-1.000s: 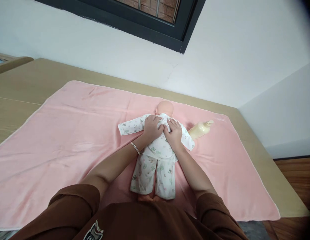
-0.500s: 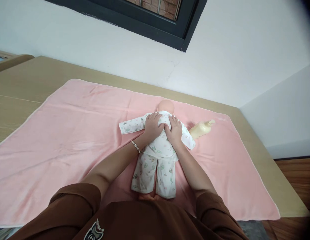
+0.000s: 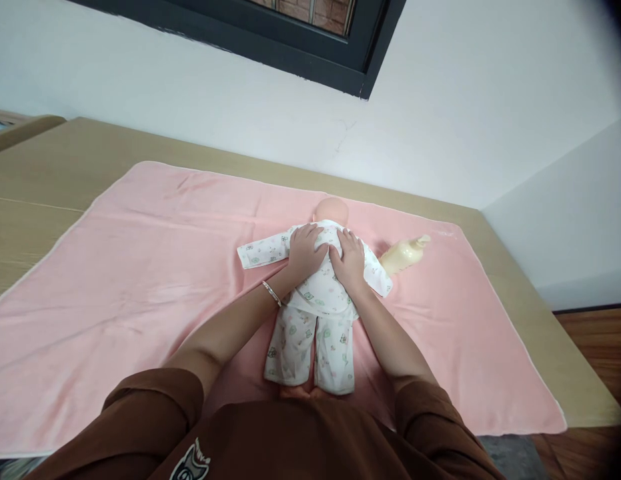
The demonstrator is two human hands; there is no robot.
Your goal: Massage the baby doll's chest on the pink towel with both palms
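A baby doll (image 3: pixel 324 288) in a white printed top and trousers lies stretched out on a pink blanket (image 3: pixel 185 227), its head away from me and its back apparently upward. Flat on the left of its upper back rests my left hand (image 3: pixel 306 252), fingers extended. My right hand (image 3: pixel 349 259) lies open on the right side of the back, the two thumbs nearly touching. Neither hand grips anything. Just past the doll's right sleeve, a cream pump bottle (image 3: pixel 404 256) lies tilted on the blanket. The doll's face is hidden.
The blanket covers most of a wooden table (image 3: pixel 110 143), which stands against a white wall (image 3: pixel 420 127). A dark window frame (image 3: pixel 335 67) is set above it. At the right, the table edge drops to a brown wooden floor (image 3: pixel 597 343).
The camera view has shifted slightly. Both hands stay on the doll's back in nearly the same place, and the doll and bottle look unmoved.
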